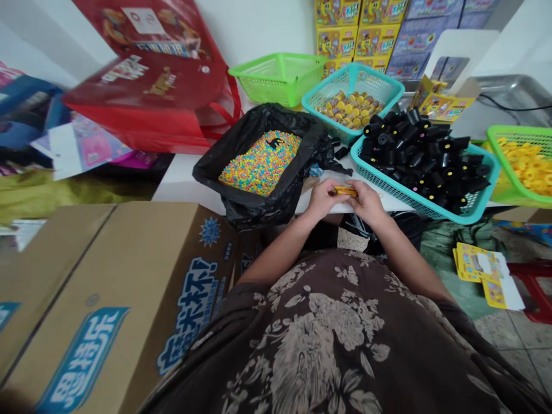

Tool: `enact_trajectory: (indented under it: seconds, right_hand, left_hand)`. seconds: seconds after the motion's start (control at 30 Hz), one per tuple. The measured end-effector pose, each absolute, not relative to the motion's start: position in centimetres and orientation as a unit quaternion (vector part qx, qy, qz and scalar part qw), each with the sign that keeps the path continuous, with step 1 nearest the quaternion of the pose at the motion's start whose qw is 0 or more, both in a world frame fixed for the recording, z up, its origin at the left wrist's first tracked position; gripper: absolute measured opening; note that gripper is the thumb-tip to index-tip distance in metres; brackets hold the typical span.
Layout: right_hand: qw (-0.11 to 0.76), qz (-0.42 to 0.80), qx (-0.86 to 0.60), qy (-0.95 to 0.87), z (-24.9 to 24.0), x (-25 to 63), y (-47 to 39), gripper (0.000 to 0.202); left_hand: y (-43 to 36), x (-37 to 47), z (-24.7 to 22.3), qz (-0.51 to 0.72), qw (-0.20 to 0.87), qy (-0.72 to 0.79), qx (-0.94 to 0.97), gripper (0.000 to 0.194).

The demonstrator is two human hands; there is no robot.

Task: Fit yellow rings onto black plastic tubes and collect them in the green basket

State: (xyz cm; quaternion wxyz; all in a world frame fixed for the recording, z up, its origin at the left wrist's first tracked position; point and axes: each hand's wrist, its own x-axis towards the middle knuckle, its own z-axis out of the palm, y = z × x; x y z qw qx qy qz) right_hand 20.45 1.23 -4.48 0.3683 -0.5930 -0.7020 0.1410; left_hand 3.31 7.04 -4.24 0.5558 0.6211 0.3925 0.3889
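Note:
My left hand [321, 198] and my right hand [367, 201] meet over the front edge of the white table, fingers closed on a small yellow piece [345, 191] with dark parts. Its exact kind is too small to make out, and my fingertips cover its ends. Left of my hands sits a black-bag-lined tray [259, 210] of small multicoloured candy balls [261, 164], with a black scoop-like thing partly sunk in them. To the right, a turquoise basket [414, 198] is heaped with black plastic cups [425, 155], some showing yellow or pink dots.
Behind stand a turquoise basket [317, 104] of yellow-capped small containers and a green basket [276, 69]. A green basket [513, 187] of yellow parts is far right. A large cardboard box [129, 276] blocks the left; a red bag [150, 109] lies behind it. Yellow boxes [336, 41] are stacked at the wall.

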Motion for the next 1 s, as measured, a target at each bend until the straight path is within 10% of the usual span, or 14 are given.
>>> enact_trajectory:
  seconds: [0.43, 0.67, 1.0]
  right_hand:
    - [0.542, 0.305, -0.568, -0.539, -6.6, 16.9, 0.1, 0.057]
    - [0.326, 0.031, -0.771, -0.546, -4.3, 22.0, -3.1, 0.027]
    - [0.158, 0.064, -0.875, -0.454, -1.7, 22.6, -2.8, 0.031]
  left_hand:
    - [6.3, 2.8, -5.2, 0.313, 0.34, 0.385, 0.799, 0.017]
    - [5.7, 2.7, -4.5, 0.368, 0.434, 0.415, 0.71, 0.025]
    - [1.6, 2.6, -2.5, 0.343, 0.73, 0.366, 0.465, 0.044]
